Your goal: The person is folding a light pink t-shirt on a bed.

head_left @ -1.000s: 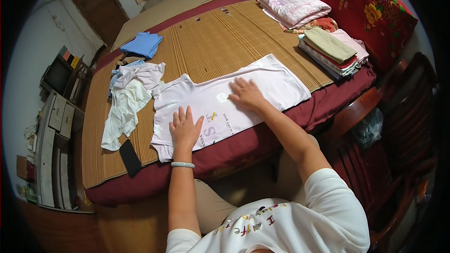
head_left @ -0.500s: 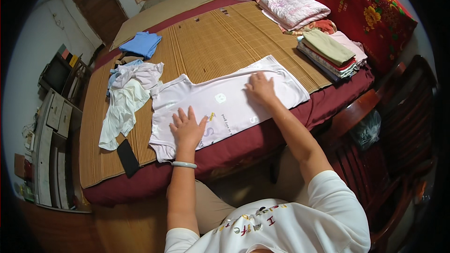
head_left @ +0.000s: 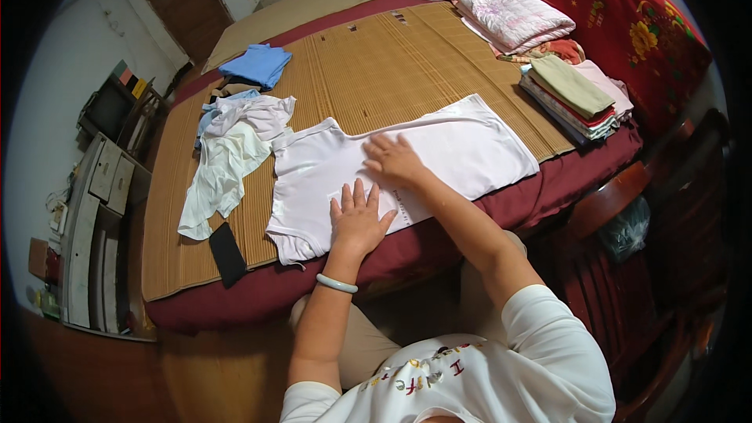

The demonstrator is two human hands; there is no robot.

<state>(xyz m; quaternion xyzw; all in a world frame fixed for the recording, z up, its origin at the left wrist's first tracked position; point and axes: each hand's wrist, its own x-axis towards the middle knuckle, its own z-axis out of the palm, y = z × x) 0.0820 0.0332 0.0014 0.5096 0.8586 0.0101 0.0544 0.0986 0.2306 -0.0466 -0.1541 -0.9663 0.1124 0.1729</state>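
Observation:
A pale pink shirt (head_left: 462, 149) lies spread flat at the near edge of the bed, its neck and sleeve end toward the left. Flat on its middle rests my left hand (head_left: 360, 221), fingers spread, a pale bangle (head_left: 337, 283) round the wrist. My right hand (head_left: 394, 161), slightly blurred, is just beyond and to the right of it, palm down on the cloth with fingers apart. Most of the shirt's print is hidden under my hands and forearm. Neither hand grips anything.
A woven mat (head_left: 345, 70) covers the bed. Crumpled white clothes (head_left: 235, 149), a blue garment (head_left: 257, 66) and a black phone-like slab (head_left: 228, 255) lie left. Folded clothes (head_left: 576, 90) and a quilt (head_left: 517, 12) sit right. A wooden chair (head_left: 607, 196) stands nearby.
My right hand has slid left over the shirt, and my left hand has moved right, bringing them close together near its middle. The view has shifted slightly.

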